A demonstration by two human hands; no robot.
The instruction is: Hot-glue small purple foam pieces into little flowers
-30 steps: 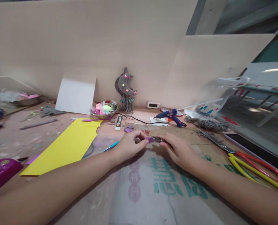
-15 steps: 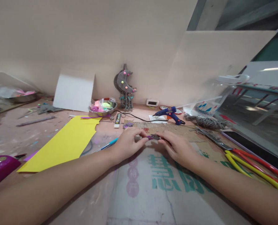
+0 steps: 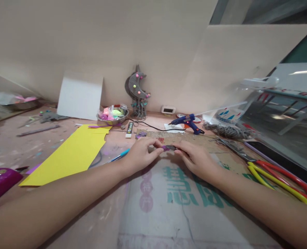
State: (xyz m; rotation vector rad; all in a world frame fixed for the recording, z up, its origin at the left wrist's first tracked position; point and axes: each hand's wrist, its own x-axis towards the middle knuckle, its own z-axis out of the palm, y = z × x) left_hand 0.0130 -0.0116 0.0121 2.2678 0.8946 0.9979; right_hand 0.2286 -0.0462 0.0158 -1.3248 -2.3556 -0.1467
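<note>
Between my two hands is a small purple and grey piece (image 3: pixel 169 148), too small to make out fully. My left hand (image 3: pixel 143 154) pinches its purple end between thumb and fingers. On the grey end, my right hand (image 3: pixel 193 155) closes with its fingertips. Both hands are over a printed cardboard sheet (image 3: pixel 153 221). Just behind my left hand lies a small purple piece (image 3: pixel 141 135), and a blue pen (image 3: pixel 119 155) is beside that wrist. A grey crescent moon ornament (image 3: pixel 137 86) with coloured balls stands against the wall.
Large scissors (image 3: pixel 277 174) with red and yellow handles lie at right beside a phone (image 3: pixel 282 160). A blue glue gun (image 3: pixel 186 121), grey yarn (image 3: pixel 226 130) and a bowl of coloured clay (image 3: pixel 113 116) are farther back. Yellow paper (image 3: pixel 67 155) lies at left, near a purple tool (image 3: pixel 3 183).
The whole view has shifted slightly, so things sit a little higher. My hands keep their hold on the small piece, which appears slightly turned between my fingers.
</note>
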